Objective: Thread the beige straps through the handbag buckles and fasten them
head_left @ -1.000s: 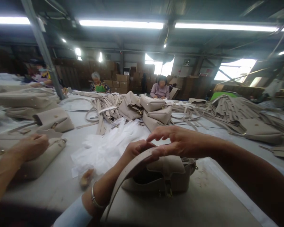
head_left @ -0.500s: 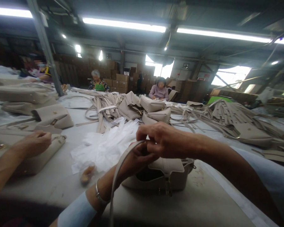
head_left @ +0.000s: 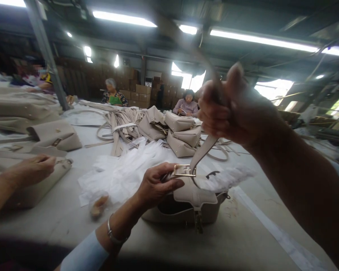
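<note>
In my left hand (head_left: 158,184) I pinch a gold rectangular buckle (head_left: 183,170) by its left end. A beige strap (head_left: 203,150) runs through the buckle and rises to my right hand (head_left: 223,109). My right hand is raised and closed around the strap, whose far end blurs upward. Beneath my hands a beige handbag (head_left: 180,216) rests on the table, its dark mouth showing and its flap (head_left: 196,194) over the top with a metal clasp hanging in front. White wrapping (head_left: 226,178) hangs by the strap, just right of the buckle.
White tissue sheets (head_left: 124,169) are heaped left of the handbag, with a clear bag of something brown (head_left: 98,205) in front. A co-worker's hand (head_left: 39,165) lies over another bag at left. Stacked handbags (head_left: 183,135) and bundled straps (head_left: 121,128) stand behind. Several people sit farther back.
My right hand has pulled up and right with the strap, away from my left hand. The buckle and white wrapping now show. The view has shifted slightly.
</note>
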Motion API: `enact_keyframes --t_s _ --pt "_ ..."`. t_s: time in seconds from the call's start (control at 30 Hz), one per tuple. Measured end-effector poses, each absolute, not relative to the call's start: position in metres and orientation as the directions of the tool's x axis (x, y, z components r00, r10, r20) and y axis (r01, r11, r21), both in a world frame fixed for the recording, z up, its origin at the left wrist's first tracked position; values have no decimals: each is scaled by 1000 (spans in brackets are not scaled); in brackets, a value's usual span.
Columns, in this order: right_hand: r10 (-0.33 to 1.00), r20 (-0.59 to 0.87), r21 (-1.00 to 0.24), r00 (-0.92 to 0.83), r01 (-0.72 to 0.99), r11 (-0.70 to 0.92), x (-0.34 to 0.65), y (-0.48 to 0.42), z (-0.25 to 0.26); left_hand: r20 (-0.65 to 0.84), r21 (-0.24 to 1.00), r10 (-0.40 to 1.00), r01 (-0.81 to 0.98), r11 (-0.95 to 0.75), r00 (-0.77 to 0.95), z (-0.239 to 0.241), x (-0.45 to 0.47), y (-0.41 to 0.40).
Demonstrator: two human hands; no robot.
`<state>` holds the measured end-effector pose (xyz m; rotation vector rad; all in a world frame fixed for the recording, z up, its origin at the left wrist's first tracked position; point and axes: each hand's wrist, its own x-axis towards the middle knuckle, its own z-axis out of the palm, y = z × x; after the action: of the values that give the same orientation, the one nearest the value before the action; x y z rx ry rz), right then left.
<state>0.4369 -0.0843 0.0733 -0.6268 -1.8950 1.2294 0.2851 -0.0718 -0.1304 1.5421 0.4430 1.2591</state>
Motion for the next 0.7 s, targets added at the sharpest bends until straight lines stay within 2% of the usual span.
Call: enact_keyframes --t_s 0.13,0.33,0.4,0.57,0.63,0.7 --pt "818 259 -921 -513 124 369 445 -88 69 526 847 756 -323 -422 389 -129 282 -74" --pt "875 -73 -831 -479 513 212 463 -100 50 511 846 817 -323 -423 268 -130 280 -74" --pt "891 -135 -809 -434 567 155 465 -103 46 481 859 834 -332 -389 270 -128 281 -74" --pt "894 -126 -849 -430 513 127 464 -107 52 421 899 863 -257 -356 278 -121 284 -73" --pt "897 -68 -866 -437 472 165 464 -109 62 419 903 868 -226 -366 267 -120 284 -73" --pt "905 50 -865 -423 434 251 466 -113 74 424 900 867 -230 -370 263 -120 283 -73"
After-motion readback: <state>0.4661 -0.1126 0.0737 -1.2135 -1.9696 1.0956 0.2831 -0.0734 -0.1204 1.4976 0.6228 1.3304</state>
